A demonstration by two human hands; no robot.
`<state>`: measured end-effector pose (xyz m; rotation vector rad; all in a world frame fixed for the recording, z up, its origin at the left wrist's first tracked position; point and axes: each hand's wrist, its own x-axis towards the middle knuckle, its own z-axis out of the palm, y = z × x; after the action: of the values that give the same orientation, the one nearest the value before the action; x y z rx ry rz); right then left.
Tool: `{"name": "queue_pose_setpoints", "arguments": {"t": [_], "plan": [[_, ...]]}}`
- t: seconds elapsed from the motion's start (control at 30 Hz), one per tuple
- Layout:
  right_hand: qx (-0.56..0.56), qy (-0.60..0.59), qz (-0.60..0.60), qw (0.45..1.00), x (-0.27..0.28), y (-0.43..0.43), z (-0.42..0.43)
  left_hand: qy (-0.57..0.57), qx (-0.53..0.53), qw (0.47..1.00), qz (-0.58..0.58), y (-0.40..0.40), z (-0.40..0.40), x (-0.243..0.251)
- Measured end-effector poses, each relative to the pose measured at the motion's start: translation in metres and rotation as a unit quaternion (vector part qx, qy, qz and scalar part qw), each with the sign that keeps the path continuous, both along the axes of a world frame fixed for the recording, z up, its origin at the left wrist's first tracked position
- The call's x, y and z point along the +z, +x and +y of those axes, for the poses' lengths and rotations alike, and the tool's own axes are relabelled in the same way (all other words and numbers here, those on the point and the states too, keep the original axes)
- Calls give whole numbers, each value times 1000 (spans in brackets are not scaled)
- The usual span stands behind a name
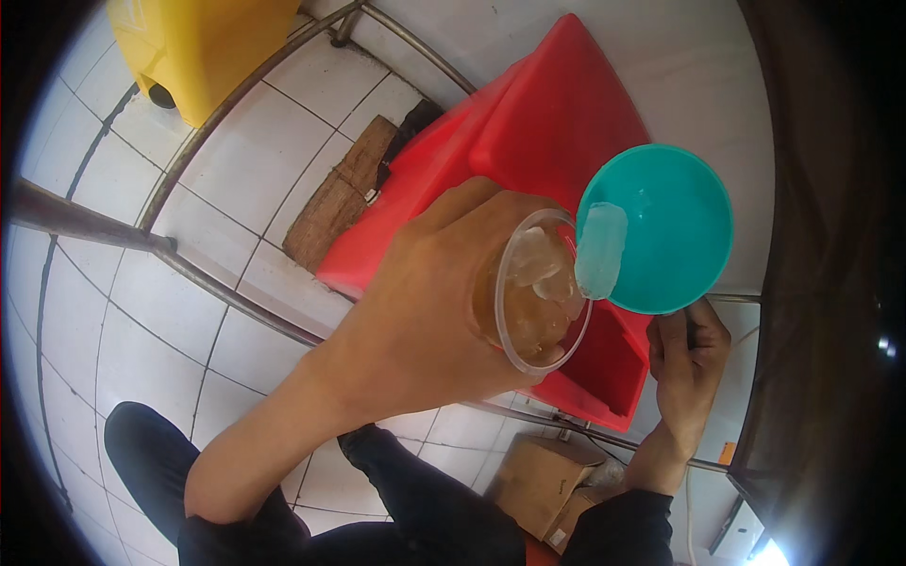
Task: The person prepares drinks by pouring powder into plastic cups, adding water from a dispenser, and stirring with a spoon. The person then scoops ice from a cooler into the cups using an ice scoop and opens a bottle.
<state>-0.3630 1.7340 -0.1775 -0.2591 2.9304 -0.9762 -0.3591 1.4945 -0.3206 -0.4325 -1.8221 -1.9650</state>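
My left hand (425,297) is closed around a clear plastic cup (541,290) of amber-brown drink with ice pieces in it. The fingers wrap its far side, and the open rim faces the camera. Beside the cup, my right hand (686,361) grips a teal plastic scoop or dipper (672,233) from below; its handle is mostly hidden in the fingers. A long whitish piece of ice (601,251) lies at the scoop's left edge, its lower end over the rim towards the cup. Whether the ice touches the cup I cannot tell.
Behind the hands stands a large red plastic bin (566,120) within a metal pipe frame (233,290). A wooden board (340,194) lies on the white tiled floor. A yellow plastic bin (205,49) is at upper left. Cardboard boxes (538,481) sit below, with dark fabric (814,247) at right.
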Motion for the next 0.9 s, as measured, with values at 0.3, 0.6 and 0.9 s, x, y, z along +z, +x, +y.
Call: {"name": "queue_pose_setpoints", "arguments": {"t": [0.3,0.6,0.9], "plan": [[10,-64,9,998,-4,6,5,-8,12,1000,-3,-2,-9,6],[-18,-77,10,997,-2,5,4,0,2,1000,5,-6,-8,2],[27,91,231,968,-9,7,-12,-20,-14,1000,-9,-2,-4,5]]}}
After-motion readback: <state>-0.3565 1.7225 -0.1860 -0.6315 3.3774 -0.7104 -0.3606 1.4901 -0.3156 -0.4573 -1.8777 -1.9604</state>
